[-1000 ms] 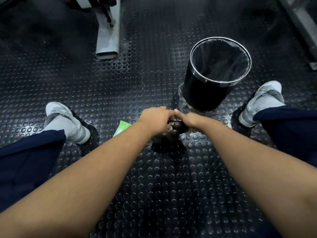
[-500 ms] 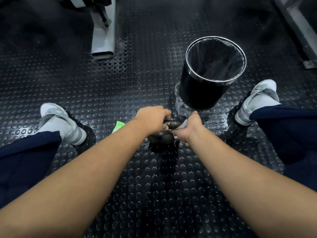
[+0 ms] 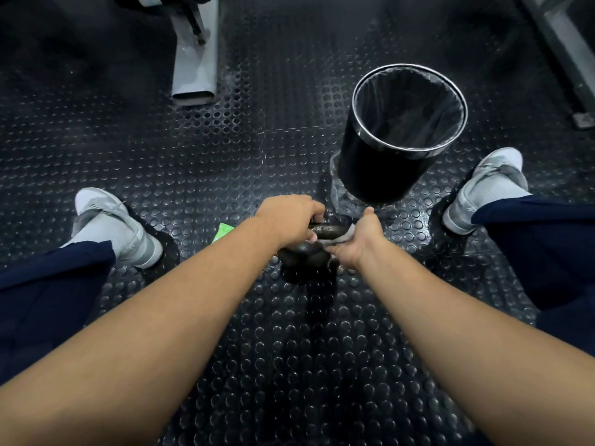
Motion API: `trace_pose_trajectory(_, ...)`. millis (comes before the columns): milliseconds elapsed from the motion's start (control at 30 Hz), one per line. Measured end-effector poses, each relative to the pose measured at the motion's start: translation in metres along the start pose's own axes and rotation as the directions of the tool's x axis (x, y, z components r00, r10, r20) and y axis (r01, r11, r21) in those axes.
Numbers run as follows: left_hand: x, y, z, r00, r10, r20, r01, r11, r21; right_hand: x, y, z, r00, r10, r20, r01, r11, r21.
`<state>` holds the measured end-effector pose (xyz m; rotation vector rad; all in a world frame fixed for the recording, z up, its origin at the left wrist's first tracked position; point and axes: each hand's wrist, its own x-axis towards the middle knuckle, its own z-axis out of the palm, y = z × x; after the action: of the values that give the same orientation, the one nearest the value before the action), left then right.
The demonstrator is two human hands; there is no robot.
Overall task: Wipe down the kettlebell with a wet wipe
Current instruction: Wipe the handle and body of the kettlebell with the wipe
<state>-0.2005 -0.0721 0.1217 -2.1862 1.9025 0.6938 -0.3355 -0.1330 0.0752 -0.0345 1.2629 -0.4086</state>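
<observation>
A small black kettlebell stands on the studded rubber floor between my feet. My left hand is closed around the left end of its handle. My right hand presses a white wet wipe against the right end of the handle and the side of the bell. Only a small edge of the wipe shows under my palm. A green wipe packet lies on the floor just left of the bell, half hidden by my left forearm.
A black bin with a clear liner stands just beyond the kettlebell, to the right. My two grey shoes flank the bell. A grey machine leg lies at the back left, a metal frame at the far right.
My right hand has slid from the top of the handle down to its right end and the bell's side, and the wipe's white edge now shows. My left hand keeps its hold.
</observation>
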Motion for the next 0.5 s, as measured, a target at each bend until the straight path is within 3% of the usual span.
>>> trace_pose_trajectory(233,0.006,0.002,-0.001,0.999,0.011,0.034,-0.012,1.000,0.009,-0.034,0.012,0.022,0.993,-0.078,-0.092,0.080,0.996,0.024)
trace_pose_trajectory(367,0.010,-0.001,-0.002,0.998,0.009,0.069,-0.009,1.000,-0.003,-0.020,0.016,0.010,0.996,-0.083,-0.032,0.083,0.997,-0.006)
trace_pose_trajectory(500,0.011,-0.001,-0.004,0.998,0.014,0.060,-0.013,1.000,-0.009,-0.025,0.019,0.012,0.989,-0.117,-0.093,0.115,0.993,-0.026)
